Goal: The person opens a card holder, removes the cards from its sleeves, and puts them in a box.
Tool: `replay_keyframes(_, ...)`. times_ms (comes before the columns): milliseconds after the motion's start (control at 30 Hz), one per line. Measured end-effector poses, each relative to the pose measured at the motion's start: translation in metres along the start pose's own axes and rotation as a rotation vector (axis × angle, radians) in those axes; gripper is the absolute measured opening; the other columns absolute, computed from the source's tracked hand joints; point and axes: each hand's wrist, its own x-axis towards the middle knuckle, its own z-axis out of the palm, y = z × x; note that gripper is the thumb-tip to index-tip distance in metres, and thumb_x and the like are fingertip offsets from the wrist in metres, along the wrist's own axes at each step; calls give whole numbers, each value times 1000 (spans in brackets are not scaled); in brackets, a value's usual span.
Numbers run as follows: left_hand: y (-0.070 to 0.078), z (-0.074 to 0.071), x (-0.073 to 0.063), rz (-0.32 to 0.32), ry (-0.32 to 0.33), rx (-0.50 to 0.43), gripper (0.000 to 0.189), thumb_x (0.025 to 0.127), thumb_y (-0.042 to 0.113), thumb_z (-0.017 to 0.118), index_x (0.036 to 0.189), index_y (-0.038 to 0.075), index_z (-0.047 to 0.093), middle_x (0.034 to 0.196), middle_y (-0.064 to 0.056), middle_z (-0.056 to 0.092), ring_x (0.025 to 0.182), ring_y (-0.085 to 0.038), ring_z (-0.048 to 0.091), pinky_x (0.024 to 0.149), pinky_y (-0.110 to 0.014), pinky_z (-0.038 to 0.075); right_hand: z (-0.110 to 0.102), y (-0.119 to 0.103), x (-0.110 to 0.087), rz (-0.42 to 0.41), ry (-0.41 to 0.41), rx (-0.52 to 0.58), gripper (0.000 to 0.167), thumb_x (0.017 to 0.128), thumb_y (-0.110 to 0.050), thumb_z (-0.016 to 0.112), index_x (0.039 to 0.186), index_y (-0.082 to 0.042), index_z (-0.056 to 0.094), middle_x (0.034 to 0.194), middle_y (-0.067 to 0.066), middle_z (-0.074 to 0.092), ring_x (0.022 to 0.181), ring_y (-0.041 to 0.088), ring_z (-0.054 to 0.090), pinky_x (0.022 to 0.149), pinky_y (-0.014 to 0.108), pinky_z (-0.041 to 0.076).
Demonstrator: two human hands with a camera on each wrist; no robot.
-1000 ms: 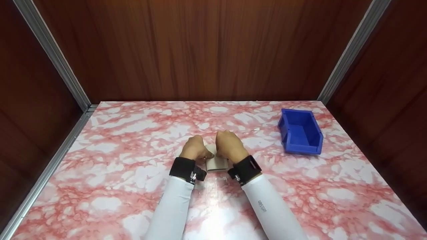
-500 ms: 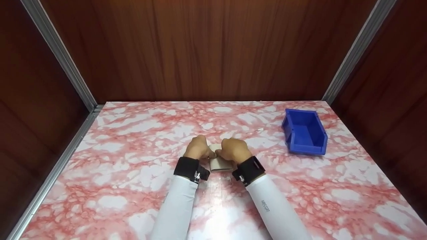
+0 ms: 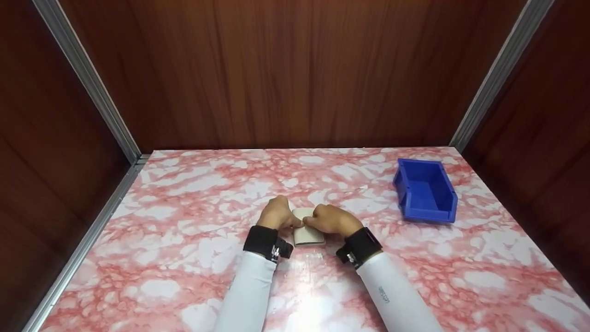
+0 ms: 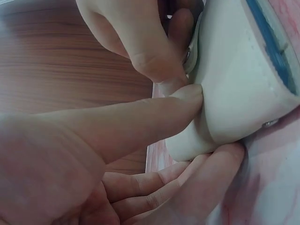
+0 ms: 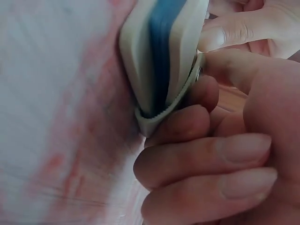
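Observation:
A small cream wallet with a blue inner layer lies on the table between both hands. My left hand holds its left side, thumb pressing on top and fingertips at its lower edge in the left wrist view. A metal snap shows at the wallet's side there. On the other side, my right hand grips the strap-like flap between thumb and curled fingers. Both thumb tips meet near the wallet's middle. Part of the flap is hidden by the fingers.
A blue open-front plastic bin stands at the back right of the red-and-white marbled table. Brown wood-grain panels close off the back and both sides, with grey metal posts at the corners.
The right hand has turned and its wrist has moved outward to the right, while its thumb has come against the left thumb. The left hand keeps its hold. The head view has shifted slightly.

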Motion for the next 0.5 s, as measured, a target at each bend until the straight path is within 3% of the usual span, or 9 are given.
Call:
replay_keyframes(267, 0, -1, -3, -3, 15, -8, 44, 65, 25, 83, 93, 1, 59, 84, -8, 62, 62, -19, 61, 54, -27, 48, 3, -4, -2, 37, 21, -7, 34, 84, -43, 48, 65, -16, 56, 59, -1, 51, 53, 15, 45, 47, 28, 36)
replay_keyframes(500, 1, -1, -2, 15, 33, -1, 39, 63, 22, 83, 86, 1, 60, 81, -8, 61, 62, -20, 58, 54, -28, 48, 5, -13, -4, 89, 86, -108, 34, 84, -44, 48, 67, -15, 54, 64, 3, 55, 55, 18, 49, 48, 31, 37)
